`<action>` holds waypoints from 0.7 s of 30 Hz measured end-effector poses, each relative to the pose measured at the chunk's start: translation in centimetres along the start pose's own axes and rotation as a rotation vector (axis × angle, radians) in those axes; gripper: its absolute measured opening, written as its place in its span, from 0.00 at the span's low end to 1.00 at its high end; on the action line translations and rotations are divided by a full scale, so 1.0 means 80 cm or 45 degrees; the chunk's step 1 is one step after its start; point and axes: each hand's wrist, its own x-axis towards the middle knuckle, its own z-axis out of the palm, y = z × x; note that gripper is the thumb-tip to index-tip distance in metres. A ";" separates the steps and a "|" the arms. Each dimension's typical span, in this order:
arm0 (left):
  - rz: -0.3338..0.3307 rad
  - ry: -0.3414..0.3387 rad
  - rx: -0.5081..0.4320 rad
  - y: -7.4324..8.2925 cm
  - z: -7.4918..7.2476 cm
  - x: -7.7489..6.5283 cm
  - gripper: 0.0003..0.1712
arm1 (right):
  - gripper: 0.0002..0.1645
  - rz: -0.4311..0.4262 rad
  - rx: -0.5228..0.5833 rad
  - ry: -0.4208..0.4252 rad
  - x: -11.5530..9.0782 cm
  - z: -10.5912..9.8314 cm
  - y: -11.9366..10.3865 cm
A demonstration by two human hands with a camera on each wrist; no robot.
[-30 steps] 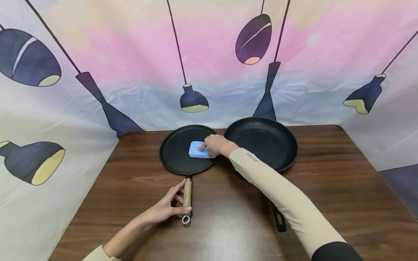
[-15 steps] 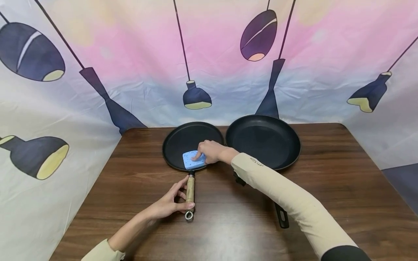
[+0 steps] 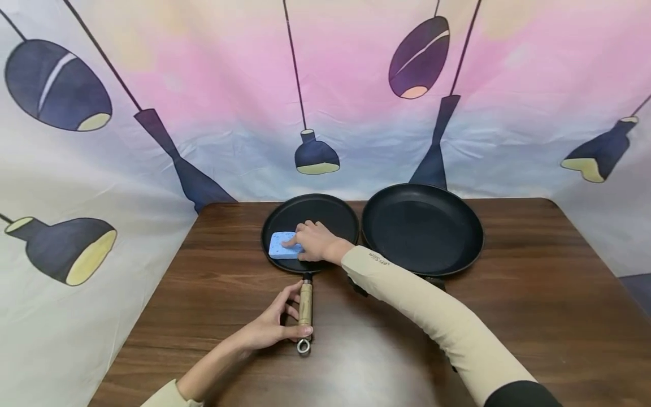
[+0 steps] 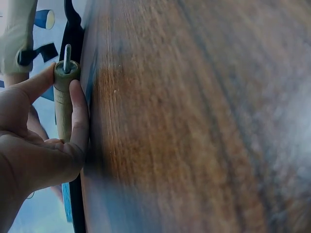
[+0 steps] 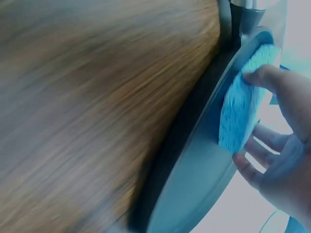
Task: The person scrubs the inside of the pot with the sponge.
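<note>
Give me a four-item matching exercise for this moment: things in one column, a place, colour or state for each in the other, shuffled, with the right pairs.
Things
1. sponge
2. handle of the smaller pan
3. larger pan
4. cloth backdrop

Descriptions
A. black, on the table, right of the smaller pan
B. printed with lamps, behind the table
C. light blue, held by the right hand
D. wood-coloured, held by the left hand

Pairs: 1-C, 2-D, 3-A, 4-B
</note>
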 end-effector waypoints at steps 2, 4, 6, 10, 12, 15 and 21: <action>0.021 -0.017 0.001 0.001 0.004 0.002 0.57 | 0.31 0.053 -0.029 0.024 0.007 0.002 -0.001; 0.041 -0.019 0.018 0.002 0.007 0.004 0.57 | 0.31 0.095 -0.086 0.046 0.014 0.003 -0.001; 0.054 -0.016 0.038 0.002 0.008 0.004 0.57 | 0.32 0.124 -0.143 0.062 0.022 0.004 0.001; 0.070 -0.014 0.054 -0.001 0.009 0.002 0.57 | 0.33 0.179 -0.188 0.078 0.038 0.008 0.008; 0.084 -0.007 0.061 -0.002 0.008 0.001 0.58 | 0.33 0.208 -0.144 0.100 0.046 0.009 0.013; 0.088 0.012 0.068 -0.004 0.006 -0.001 0.58 | 0.33 0.253 -0.031 0.117 0.056 0.007 0.023; 0.077 0.025 0.072 -0.004 -0.001 -0.001 0.58 | 0.30 0.473 0.033 0.134 0.058 -0.001 0.056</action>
